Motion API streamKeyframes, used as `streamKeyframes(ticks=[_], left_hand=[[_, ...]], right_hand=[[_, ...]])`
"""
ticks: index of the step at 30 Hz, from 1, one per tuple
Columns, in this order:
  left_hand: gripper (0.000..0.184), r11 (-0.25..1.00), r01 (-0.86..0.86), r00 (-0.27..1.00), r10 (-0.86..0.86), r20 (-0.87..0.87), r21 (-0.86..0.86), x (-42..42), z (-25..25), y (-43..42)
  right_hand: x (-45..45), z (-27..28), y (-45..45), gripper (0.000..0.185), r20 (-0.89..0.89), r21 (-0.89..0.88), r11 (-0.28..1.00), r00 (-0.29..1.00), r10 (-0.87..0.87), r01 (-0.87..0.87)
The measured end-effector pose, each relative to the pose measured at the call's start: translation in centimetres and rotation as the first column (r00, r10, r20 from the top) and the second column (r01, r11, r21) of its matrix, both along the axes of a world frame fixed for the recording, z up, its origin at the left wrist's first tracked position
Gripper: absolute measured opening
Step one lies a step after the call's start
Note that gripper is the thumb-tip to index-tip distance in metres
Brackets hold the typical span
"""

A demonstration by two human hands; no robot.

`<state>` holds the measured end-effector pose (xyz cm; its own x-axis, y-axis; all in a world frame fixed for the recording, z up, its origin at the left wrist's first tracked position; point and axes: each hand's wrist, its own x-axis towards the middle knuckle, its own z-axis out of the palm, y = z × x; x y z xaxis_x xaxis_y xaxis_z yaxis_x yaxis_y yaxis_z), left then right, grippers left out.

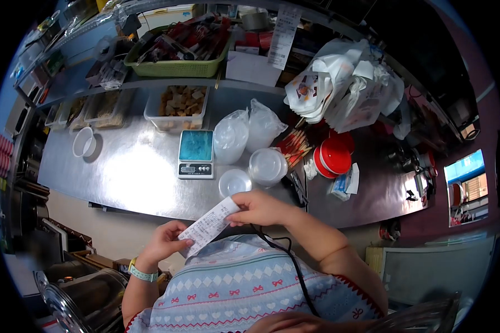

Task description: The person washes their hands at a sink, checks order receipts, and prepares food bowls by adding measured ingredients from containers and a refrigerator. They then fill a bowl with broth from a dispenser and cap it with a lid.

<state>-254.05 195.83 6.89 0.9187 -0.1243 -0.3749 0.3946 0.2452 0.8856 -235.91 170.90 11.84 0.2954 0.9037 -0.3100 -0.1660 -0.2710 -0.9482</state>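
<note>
A white printed receipt [210,226] is stretched between my two hands, in front of my apron and just short of the steel counter's edge. My left hand [165,243] pinches its lower left end, thumb on the print. At the upper right end, my right hand [256,210] grips it between thumb and fingers. Just beyond the right hand stand a clear round plastic tub [235,183] and a stack of round lids [268,166]. Behind the receipt, a digital kitchen scale [196,155] with a blue top rests on the counter.
Bagged plastic containers [231,136] stand beside the scale. A white bowl [84,142] is at the left, near a tub of brown cubes [182,102]. White carrier bags [344,86] hang at the right above red lids [334,155]. A green basket [175,67] of packets sits on the shelf.
</note>
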Motion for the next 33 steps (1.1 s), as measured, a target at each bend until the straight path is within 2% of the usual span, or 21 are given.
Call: streamKeyframes(ticks=[1, 4, 6, 7, 9, 11, 13, 16, 17, 18, 20, 22, 24, 26, 28, 30, 32, 33], left_hand=[[0.015, 1.0, -0.005, 1.0, 0.005, -0.02, -0.007, -0.6, -0.2, 0.8], [0.014, 0.997, -0.032, 0.999, 0.03, -0.038, -0.069, -1.7, -1.4, 2.4], [0.014, 1.0, 0.011, 0.998, -0.012, -0.055, -0.023, -2.3, -1.5, 3.3], [0.014, 0.998, 0.055, 0.996, -0.053, -0.073, 0.024, -2.5, -1.5, 3.5], [0.014, 1.0, 0.026, 0.995, -0.026, -0.1, 0.001, -3.3, -0.9, 3.5], [0.015, 1.0, -0.003, 0.992, 0.0, -0.128, -0.022, -4.3, -1.0, 2.9], [0.016, 0.908, -0.227, 0.974, 0.205, -0.101, -0.351, -5.9, -2.3, 2.1], [0.017, 0.875, -0.251, 0.965, 0.191, -0.182, -0.414, -7.1, -2.5, 0.9], [0.018, 0.933, -0.246, 0.962, 0.202, -0.186, -0.262, -7.3, -2.3, 0.5], [0.018, 0.933, -0.245, 0.962, 0.2, -0.187, -0.263, -7.2, -1.9, 0.5], [0.017, 0.961, -0.276, 0.953, 0.273, -0.13, -0.01, -7.0, -1.5, 0.6], [0.014, 0.97, -0.242, 0.969, 0.239, -0.069, -0.032, -7.0, -2.2, 2.0], [0.012, 0.977, -0.206, 0.978, 0.206, 0.0, -0.05, -6.7, -2.7, 4.1], [0.011, 0.998, -0.066, 0.975, 0.06, 0.214, 0.021, -6.3, -2.9, 6.0], [0.016, 0.993, -0.111, 0.972, 0.114, 0.208, -0.027, -5.7, -2.8, 7.2], [0.013, 0.996, 0.078, 0.997, -0.078, 0.0, -0.032, -5.2, -3.0, 9.4], [0.018, 0.98, -0.029, 0.993, 0.05, 0.104, -0.198, -2.7, -1.8, 10.7], [0.022, 0.991, -0.072, 0.988, 0.055, 0.148, 0.111, -1.4, -1.0, 10.3]], right_hand=[[0.2, 0.5, -0.3, 0.019, 0.01, -0.042, 0.999, 1.0, -0.014, 0.014], [0.4, -0.2, -1.1, 0.018, 0.078, -0.09, 0.995, 0.997, -0.027, 0.034], [0.3, -0.4, -1.6, 0.02, -0.014, -0.032, 0.988, 0.989, -0.149, 0.149], [0.2, -0.6, -1.8, 0.02, -0.014, -0.034, 0.988, 0.989, -0.149, 0.148], [0.1, -0.9, -2.1, 0.024, -0.061, -0.101, 0.962, 0.963, -0.262, 0.255], [0.4, -1.0, -2.6, 0.023, -0.099, -0.084, 0.959, 0.956, -0.277, 0.269], [0.4, -0.9, -3.2, 0.022, -0.142, -0.07, 0.955, 0.945, -0.294, 0.287], [0.3, -0.5, -4.3, 0.024, -0.141, -0.146, 0.962, 0.958, -0.25, 0.23], [0.1, -0.5, -4.7, 0.025, -0.1, -0.158, 0.972, 0.977, -0.189, 0.172], [-0.1, -0.3, -4.9, 0.026, -0.06, -0.172, 0.979, 0.99, -0.126, 0.114], [-0.2, 0.8, -5.2, 0.028, -0.071, -0.179, 0.978, 0.99, -0.125, 0.111], [-0.1, 0.7, -5.6, 0.029, -0.191, -0.201, 0.978, 0.978, -0.09, 0.051], [0.2, 0.2, -5.8, 0.029, -0.23, -0.209, 0.978, 0.971, -0.064, 0.015], [0.5, -0.6, -5.8, 0.03, -0.268, -0.219, 0.975, 0.963, -0.043, -0.018], [0.7, -1.3, -5.3, 0.032, -0.318, -0.123, 0.992, 0.948, -0.01, -0.031], [0.7, -1.3, -4.4, 0.031, -0.274, -0.148, 0.989, 0.96, -0.066, 0.026], [1.1, -0.7, -3.2, 0.031, -0.145, -0.123, 0.991, 0.987, -0.064, 0.046], [1.1, -0.2, -2.4, 0.031, -0.152, -0.119, 0.992, 0.987, -0.052, 0.033]])
